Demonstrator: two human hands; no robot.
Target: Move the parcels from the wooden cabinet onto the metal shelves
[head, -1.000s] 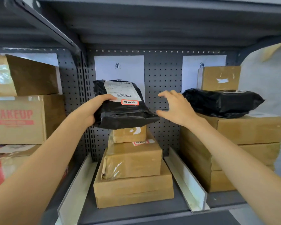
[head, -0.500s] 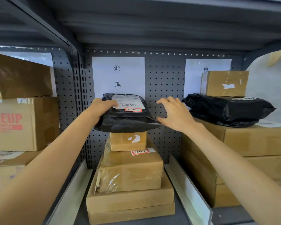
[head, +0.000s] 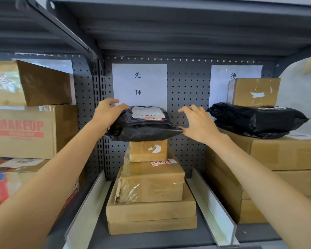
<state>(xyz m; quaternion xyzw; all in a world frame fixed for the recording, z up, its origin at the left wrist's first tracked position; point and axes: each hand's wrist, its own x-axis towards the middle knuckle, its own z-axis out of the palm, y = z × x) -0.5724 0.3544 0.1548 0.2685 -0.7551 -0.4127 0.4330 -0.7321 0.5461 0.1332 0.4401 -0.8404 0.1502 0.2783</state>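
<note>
The left hand (head: 107, 112) curls its fingers over the far left corner of the black parcel (head: 142, 125), gripping it; the right hand (head: 197, 122) has fingers spread and loosely bent, its thumb touching the parcel's right tip; the parcel rests atop a small box (head: 148, 150) crowning the stacked cartons (head: 151, 211) in the metal shelf's (head: 169, 239) middle bay, between white dividers (head: 212, 207).

The black bag (head: 142, 124) hides the top of the small box (head: 148, 150) under it. Its label is too small to read. Left of the left hand (head: 108, 112), the box pile (head: 22, 130) runs off the edge. Maybe the right hand (head: 198, 121) touches the bag.
</note>
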